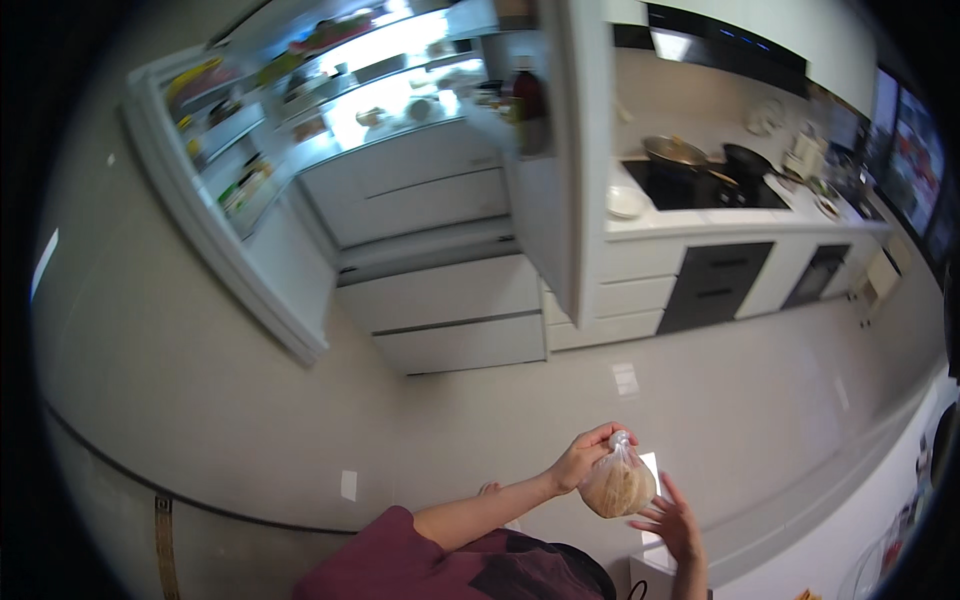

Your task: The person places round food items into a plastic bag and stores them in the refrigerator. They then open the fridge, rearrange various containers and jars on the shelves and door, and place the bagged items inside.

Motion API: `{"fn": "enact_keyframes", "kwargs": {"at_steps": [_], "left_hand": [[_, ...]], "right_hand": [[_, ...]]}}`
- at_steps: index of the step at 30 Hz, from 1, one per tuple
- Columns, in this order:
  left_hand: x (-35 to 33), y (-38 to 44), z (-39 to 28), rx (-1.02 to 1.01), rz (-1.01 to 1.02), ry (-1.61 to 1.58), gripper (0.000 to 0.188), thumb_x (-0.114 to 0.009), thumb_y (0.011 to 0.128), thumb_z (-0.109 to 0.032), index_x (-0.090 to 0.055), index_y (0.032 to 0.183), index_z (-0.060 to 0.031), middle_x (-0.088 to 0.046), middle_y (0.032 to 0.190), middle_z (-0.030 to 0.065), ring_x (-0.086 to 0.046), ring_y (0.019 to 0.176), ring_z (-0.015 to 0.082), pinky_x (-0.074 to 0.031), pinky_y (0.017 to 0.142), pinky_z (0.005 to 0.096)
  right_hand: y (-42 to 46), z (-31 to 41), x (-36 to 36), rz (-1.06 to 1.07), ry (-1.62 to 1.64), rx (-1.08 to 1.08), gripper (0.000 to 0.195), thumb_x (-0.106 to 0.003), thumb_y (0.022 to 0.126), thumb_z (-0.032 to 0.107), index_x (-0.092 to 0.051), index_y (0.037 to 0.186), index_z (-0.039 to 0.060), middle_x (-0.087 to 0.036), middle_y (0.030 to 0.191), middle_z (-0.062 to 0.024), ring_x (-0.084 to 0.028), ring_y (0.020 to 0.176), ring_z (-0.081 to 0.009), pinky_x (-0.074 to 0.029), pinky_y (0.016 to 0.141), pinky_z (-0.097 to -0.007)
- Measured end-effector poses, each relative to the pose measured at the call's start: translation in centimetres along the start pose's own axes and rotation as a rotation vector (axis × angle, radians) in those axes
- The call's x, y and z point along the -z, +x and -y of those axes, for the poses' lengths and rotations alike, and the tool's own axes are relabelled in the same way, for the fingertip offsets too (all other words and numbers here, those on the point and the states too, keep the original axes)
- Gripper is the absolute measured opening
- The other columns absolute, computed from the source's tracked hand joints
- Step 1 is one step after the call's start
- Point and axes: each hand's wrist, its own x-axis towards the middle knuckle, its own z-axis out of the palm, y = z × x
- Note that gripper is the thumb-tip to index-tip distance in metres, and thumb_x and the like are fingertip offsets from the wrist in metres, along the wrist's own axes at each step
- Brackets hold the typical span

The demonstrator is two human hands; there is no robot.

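A clear plastic bag (pixel 619 487), knotted at the top and filled with something pale tan, hangs in front of my body. My left hand (pixel 591 452) grips it by its gathered neck. What the filling is I cannot tell. Close to the bag's lower right side, my right hand (pixel 671 520) is spread with its fingers apart, holding nothing. Whether a fingertip touches the plastic is unclear.
Ahead, a refrigerator (pixel 405 180) stands with both doors open, the left door (pixel 225 202) and right door (pixel 562 165) jutting out. Beyond lies a stove (pixel 705 187) with a lidded pan (pixel 675 152) and a black wok (pixel 746 159). A white countertop (pixel 817 517) runs along my right.
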Motion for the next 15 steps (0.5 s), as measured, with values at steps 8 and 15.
{"fn": "enact_keyframes", "kwargs": {"at_steps": [8,15], "left_hand": [[20.5,-10.0,-11.1,-0.142,-0.537,0.315,0.046,-0.036,0.098,-0.021,-0.045,0.137,0.0022,-0.053,0.132,0.0116,-0.049,0.124,0.0195,-0.037,0.106,0.0326],[30.6,-17.1,-19.9,-0.443,-0.615,0.439,0.098,-0.070,0.088,-0.017,0.000,0.155,-0.0051,-0.026,0.154,0.0134,-0.029,0.141,0.0247,-0.033,0.112,0.0364]], "right_hand": [[25.3,-5.8,-23.4,0.121,0.075,-0.300,0.062,-0.062,0.087,0.041,-0.044,0.137,0.0086,-0.056,0.125,-0.0084,-0.060,0.108,-0.0235,-0.056,0.077,-0.0394],[39.5,-8.6,-39.4,0.200,-0.060,-0.163,0.050,-0.057,0.094,0.042,-0.050,0.129,0.0075,-0.061,0.110,-0.0059,-0.061,0.095,-0.0179,-0.052,0.070,-0.0313]]}}
